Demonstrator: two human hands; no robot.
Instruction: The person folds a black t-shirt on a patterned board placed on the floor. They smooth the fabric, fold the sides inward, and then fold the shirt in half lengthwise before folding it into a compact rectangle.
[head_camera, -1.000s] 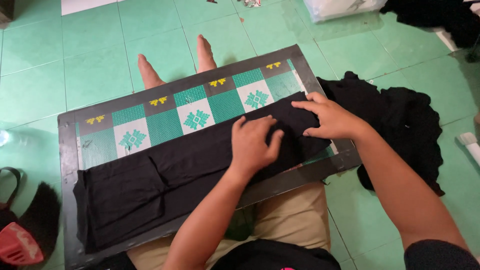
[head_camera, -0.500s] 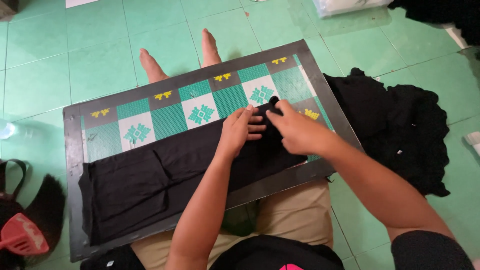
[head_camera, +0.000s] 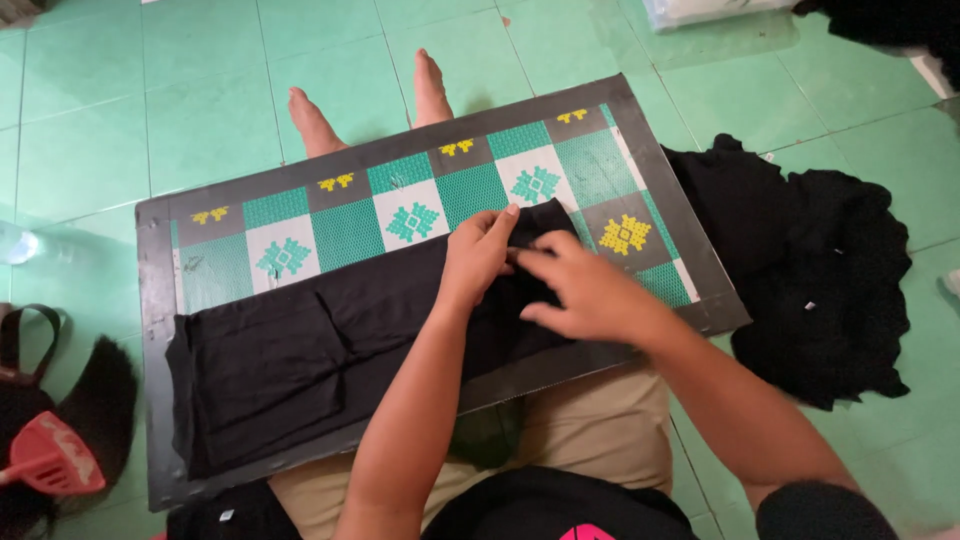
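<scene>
Pale green square floor tiles (head_camera: 120, 110) spread under everything, smooth and a little glossy. Across the seated person's lap lies a long rectangular board (head_camera: 150, 300), dark-rimmed, its top covered in a woven-looking checker of teal, white and grey squares with diamond motifs. A loose heap of black cloth (head_camera: 820, 280) sits crumpled on the tiles just off the board's right edge. On the board, a soft matte black garment (head_camera: 270, 370) lies flat, running from the left edge along the near edge to past the middle. Its right end is bunched up where both hands meet. The left hand (head_camera: 478, 255) presses down with its fingers pinching a fold of the garment. The right hand (head_camera: 585, 290), fingers curled, grips the same fold from the right.
</scene>
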